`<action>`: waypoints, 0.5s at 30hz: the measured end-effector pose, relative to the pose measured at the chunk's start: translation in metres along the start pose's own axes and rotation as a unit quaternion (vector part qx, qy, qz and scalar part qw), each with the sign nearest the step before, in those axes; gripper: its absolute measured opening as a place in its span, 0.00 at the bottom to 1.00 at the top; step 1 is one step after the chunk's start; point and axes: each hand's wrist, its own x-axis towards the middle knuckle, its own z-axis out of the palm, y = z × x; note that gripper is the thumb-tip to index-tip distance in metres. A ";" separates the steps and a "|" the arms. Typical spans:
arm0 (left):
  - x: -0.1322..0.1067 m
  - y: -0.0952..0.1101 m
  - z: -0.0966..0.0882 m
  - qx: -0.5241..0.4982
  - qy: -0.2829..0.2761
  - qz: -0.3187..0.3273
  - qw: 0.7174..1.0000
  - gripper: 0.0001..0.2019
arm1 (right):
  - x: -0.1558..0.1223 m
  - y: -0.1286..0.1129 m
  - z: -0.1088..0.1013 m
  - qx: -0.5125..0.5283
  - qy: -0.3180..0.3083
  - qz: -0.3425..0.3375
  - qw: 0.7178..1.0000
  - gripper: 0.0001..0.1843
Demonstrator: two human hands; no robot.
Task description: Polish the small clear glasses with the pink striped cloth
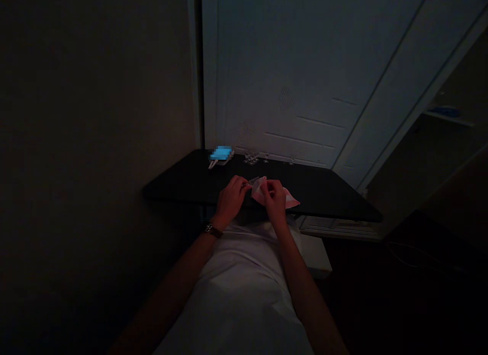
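Both of my hands work close together over the near edge of a black table (324,192). My left hand (231,197), with a watch on its wrist, has its fingers curled and pinches a small clear wrapper or packet (256,182). My right hand (274,197) is closed too, gripping a pink packet or sheet (290,199) that lies partly on the table. The room is dim, so what the small pieces are stays unclear.
A blurred blue patch (221,153) sits on a pale object at the table's back left. Several small clear items (251,158) stand along the back edge. A white door (290,75) rises behind the table. A dark wall fills the left side.
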 end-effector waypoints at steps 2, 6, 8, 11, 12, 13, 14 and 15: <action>0.000 -0.001 0.000 -0.002 0.005 -0.002 1.000 0.10 | 0.000 0.002 0.001 -0.002 0.006 0.003 1.000 0.14; 0.001 -0.002 0.000 -0.007 0.005 0.001 1.000 0.12 | 0.001 0.003 0.002 -0.003 0.004 0.005 1.000 0.14; 0.001 -0.001 0.000 -0.012 0.003 0.006 1.000 0.12 | 0.000 0.003 0.002 0.001 0.005 0.010 1.000 0.15; 0.001 0.000 -0.001 -0.020 0.001 0.011 1.000 0.11 | 0.000 0.003 0.002 0.008 0.007 0.019 1.000 0.16; 0.001 0.000 -0.001 -0.022 0.001 0.012 1.000 0.11 | -0.001 0.003 0.002 0.010 0.006 0.020 1.000 0.15; 0.001 0.000 -0.001 -0.023 0.001 0.012 1.000 0.11 | -0.001 0.002 0.002 0.012 0.006 0.020 1.000 0.15; 0.001 0.000 -0.001 -0.024 0.000 0.014 1.000 0.11 | -0.001 0.002 0.001 0.013 0.006 0.019 1.000 0.15; 0.001 0.000 -0.001 -0.025 -0.002 0.017 1.000 0.11 | -0.001 0.002 0.001 0.014 0.005 0.018 1.000 0.14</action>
